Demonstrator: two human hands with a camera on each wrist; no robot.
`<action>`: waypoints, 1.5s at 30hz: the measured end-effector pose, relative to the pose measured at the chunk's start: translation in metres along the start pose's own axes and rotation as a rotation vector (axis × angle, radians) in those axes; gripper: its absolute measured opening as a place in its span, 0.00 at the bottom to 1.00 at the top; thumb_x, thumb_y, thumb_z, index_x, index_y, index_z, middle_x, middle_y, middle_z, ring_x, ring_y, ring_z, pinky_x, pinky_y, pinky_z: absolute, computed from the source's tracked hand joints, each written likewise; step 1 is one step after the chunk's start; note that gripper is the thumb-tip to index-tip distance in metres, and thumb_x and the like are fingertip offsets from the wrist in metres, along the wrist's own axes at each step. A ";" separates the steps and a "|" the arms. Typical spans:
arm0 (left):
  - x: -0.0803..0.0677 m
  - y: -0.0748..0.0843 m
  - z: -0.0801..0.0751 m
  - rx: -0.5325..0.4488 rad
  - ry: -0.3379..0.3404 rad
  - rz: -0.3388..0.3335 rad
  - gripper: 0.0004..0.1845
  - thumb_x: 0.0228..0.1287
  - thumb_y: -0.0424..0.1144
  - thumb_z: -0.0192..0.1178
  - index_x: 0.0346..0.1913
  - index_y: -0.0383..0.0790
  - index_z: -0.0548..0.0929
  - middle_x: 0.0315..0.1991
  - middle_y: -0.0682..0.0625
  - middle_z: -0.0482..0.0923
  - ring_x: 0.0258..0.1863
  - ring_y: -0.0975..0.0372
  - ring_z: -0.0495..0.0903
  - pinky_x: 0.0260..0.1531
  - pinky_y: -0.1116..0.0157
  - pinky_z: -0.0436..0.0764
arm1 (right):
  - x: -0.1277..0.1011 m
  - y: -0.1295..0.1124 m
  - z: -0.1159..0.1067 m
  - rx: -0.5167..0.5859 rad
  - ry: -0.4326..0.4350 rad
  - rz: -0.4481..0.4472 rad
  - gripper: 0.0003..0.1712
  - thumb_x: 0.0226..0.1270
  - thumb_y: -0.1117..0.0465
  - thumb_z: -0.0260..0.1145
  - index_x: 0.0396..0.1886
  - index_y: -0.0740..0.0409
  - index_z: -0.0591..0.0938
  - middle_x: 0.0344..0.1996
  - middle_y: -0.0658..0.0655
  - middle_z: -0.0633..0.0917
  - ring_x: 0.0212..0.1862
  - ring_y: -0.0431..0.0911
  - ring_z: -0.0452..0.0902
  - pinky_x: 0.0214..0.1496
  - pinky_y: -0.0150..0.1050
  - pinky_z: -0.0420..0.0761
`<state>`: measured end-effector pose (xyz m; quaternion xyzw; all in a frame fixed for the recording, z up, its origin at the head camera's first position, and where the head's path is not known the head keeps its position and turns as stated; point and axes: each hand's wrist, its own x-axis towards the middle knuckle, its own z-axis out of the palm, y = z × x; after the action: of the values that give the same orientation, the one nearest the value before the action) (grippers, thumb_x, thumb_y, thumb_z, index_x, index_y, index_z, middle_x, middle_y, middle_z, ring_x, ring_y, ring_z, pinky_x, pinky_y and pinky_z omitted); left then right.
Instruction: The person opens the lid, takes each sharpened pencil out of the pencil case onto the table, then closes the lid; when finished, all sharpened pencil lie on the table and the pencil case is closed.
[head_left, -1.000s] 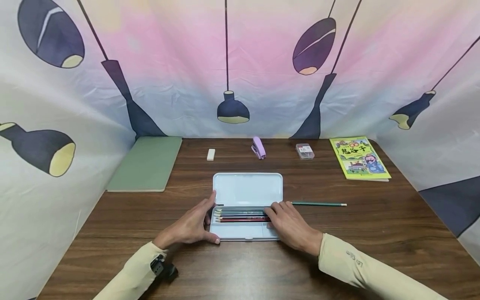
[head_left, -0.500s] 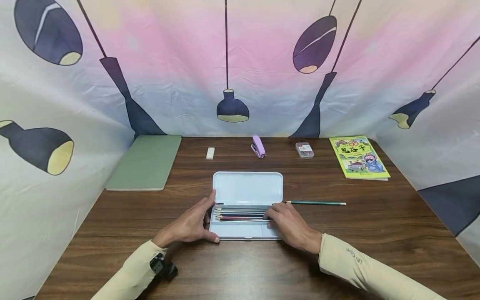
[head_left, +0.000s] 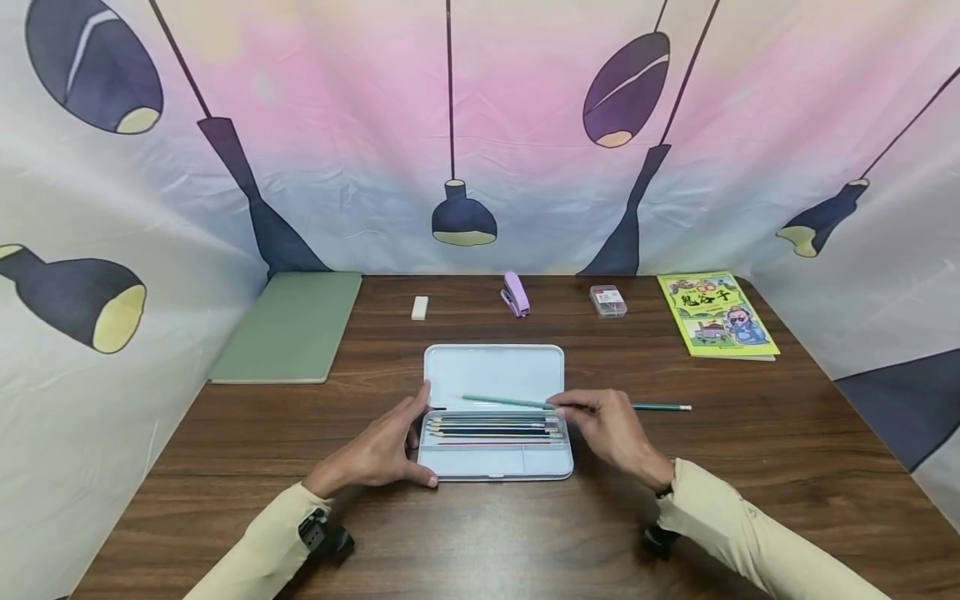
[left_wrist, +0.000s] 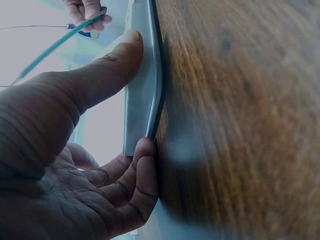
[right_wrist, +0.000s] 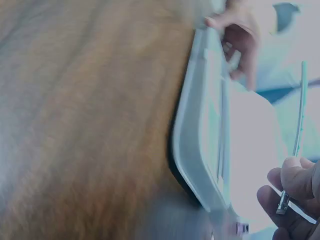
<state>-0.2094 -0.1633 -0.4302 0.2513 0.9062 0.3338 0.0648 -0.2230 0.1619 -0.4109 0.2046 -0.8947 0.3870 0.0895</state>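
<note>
A light-blue pencil case [head_left: 470, 464] lies with its lid [head_left: 495, 371] raised at the back and several pencils [head_left: 491, 427] in its long compartment. At its left end my left hand [head_left: 381, 446] holds the case, thumb on the front wall and fingers by the corner, as the left wrist view [left_wrist: 142, 90] shows. Above the case my right hand [head_left: 611, 429] pinches a green pencil [head_left: 504, 402] near its end, the tip pointing left. In the right wrist view that pencil [right_wrist: 302, 107] stands out from thumb and fingers. Another green pencil [head_left: 662, 407] lies on the table, partly behind the right hand.
Along the back of the brown table [head_left: 495, 542] are a green notebook [head_left: 288, 329], a white eraser [head_left: 419, 308], a purple stapler [head_left: 516, 294], a small clear box [head_left: 608, 301] and a yellow booklet [head_left: 717, 317]. A printed curtain surrounds the table.
My right hand has risen from the case's right end and moved slightly right, bringing up a green pencil. My left hand stays on the case.
</note>
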 end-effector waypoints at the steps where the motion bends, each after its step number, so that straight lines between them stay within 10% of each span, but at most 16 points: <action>1: 0.000 0.000 0.000 0.002 0.000 -0.003 0.68 0.30 0.49 0.77 0.71 0.36 0.40 0.48 0.46 0.66 0.31 0.63 0.69 0.29 0.69 0.71 | 0.001 0.002 -0.004 0.013 0.007 0.036 0.08 0.55 0.66 0.67 0.34 0.51 0.86 0.33 0.48 0.85 0.35 0.37 0.78 0.34 0.36 0.76; 14: -0.001 0.002 0.000 0.004 -0.004 -0.026 0.68 0.30 0.48 0.77 0.71 0.37 0.40 0.47 0.47 0.66 0.32 0.63 0.68 0.30 0.69 0.70 | -0.004 0.034 -0.039 -0.068 0.096 0.119 0.07 0.57 0.64 0.66 0.34 0.51 0.86 0.28 0.49 0.84 0.24 0.42 0.72 0.22 0.34 0.70; 25: 0.000 0.003 0.001 -0.001 -0.008 -0.032 0.68 0.30 0.49 0.77 0.71 0.37 0.40 0.48 0.47 0.66 0.33 0.63 0.69 0.30 0.69 0.71 | -0.035 0.085 -0.079 -0.339 0.067 0.146 0.06 0.52 0.67 0.68 0.31 0.56 0.85 0.33 0.57 0.83 0.36 0.54 0.79 0.34 0.51 0.73; 45: 0.001 0.002 -0.001 -0.002 -0.016 -0.044 0.68 0.30 0.49 0.77 0.71 0.38 0.40 0.49 0.48 0.65 0.33 0.64 0.68 0.30 0.69 0.70 | -0.044 0.096 -0.078 -0.413 0.009 0.140 0.08 0.48 0.69 0.71 0.30 0.57 0.85 0.32 0.57 0.83 0.32 0.49 0.78 0.32 0.48 0.75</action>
<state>-0.2094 -0.1620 -0.4284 0.2340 0.9107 0.3310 0.0797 -0.2244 0.2907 -0.4345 0.1176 -0.9665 0.2016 0.1065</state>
